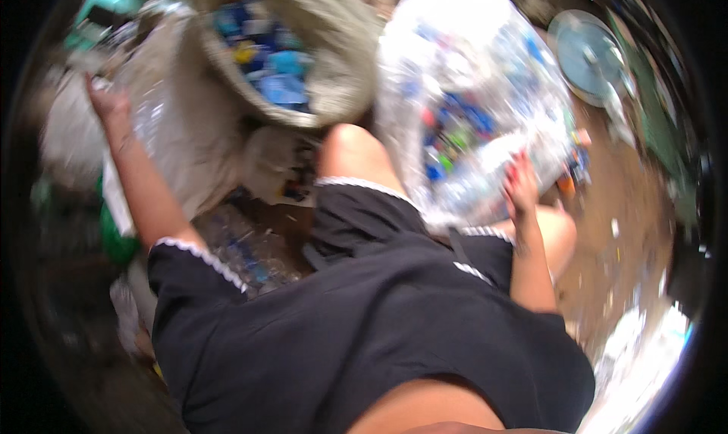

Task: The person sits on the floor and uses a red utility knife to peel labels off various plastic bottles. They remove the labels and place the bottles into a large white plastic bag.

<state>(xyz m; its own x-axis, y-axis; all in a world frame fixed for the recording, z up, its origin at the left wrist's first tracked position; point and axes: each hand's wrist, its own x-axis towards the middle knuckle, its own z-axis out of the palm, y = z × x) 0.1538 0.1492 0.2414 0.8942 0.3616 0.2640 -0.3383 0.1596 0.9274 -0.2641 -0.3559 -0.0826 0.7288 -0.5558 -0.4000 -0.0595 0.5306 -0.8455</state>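
Observation:
My left hand [111,99] reaches out at the upper left, beside a pale woven sack [193,93] and clear plastic; blur hides what its fingers touch. My right hand [521,186] is over the lower right edge of a large clear plastic bag [483,53], fingers extended and red at the tips, with nothing visibly gripped. Inside that bag are clear plastic pieces and blue, green and red bits. Between the hands, a wide-mouthed woven sack [341,87] holds blue plastic pieces [284,87] and a yellow one.
A round bluish lid or basin [591,56] lies at the upper right. Small scraps litter the brown floor [603,206]. Clear plastic [250,252] lies left of my knees, a green plastic item [116,235] farther left. A teal container [114,2] stands at the upper left.

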